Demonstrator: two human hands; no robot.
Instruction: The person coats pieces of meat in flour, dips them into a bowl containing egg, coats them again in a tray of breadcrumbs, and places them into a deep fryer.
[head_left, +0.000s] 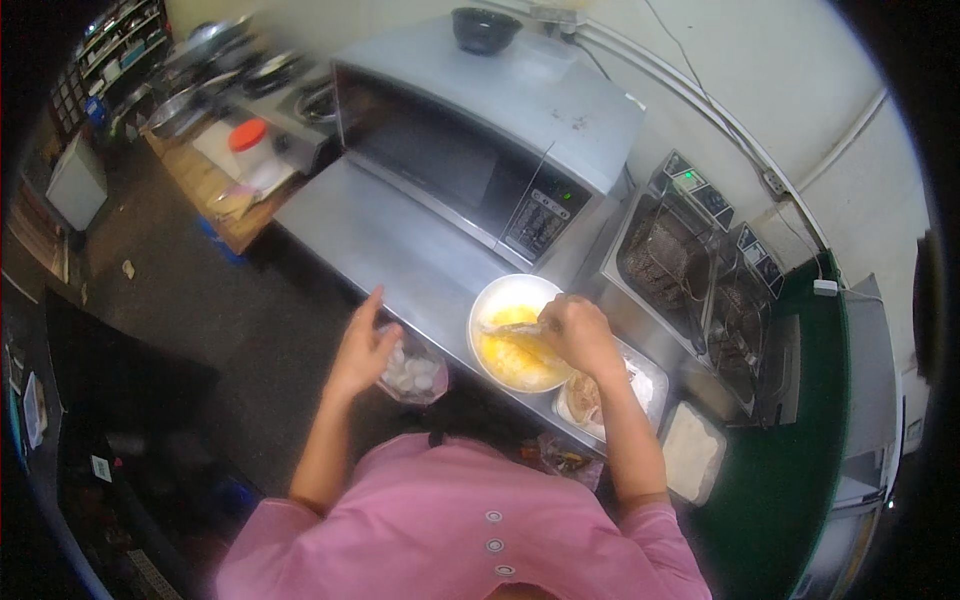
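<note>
On the steel counter (390, 232), a white bowl (478, 300) holds yellow beaten egg (517, 360). My right hand (581, 334) is over the bowl's right side, pinching a pale, flat piece (517, 328) that reaches into the egg; its exact kind is hard to tell. My left hand (364, 349) hangs off the counter's front edge with fingers apart and nothing in it. Just right of it and lower down, an open container (437, 391) holds several white eggs or eggshells (412, 371). Under my right forearm is a metal tray (660, 379) with white powder and brownish food (583, 397).
A microwave oven (450, 150) stands behind the bowl, a black bowl (486, 31) on top. To the right sits a double deep fryer (660, 292) with wire baskets. A white-filled container (694, 454) is near my right elbow. A red-lidded jar (251, 146) stands on the wooden table (180, 176) at left.
</note>
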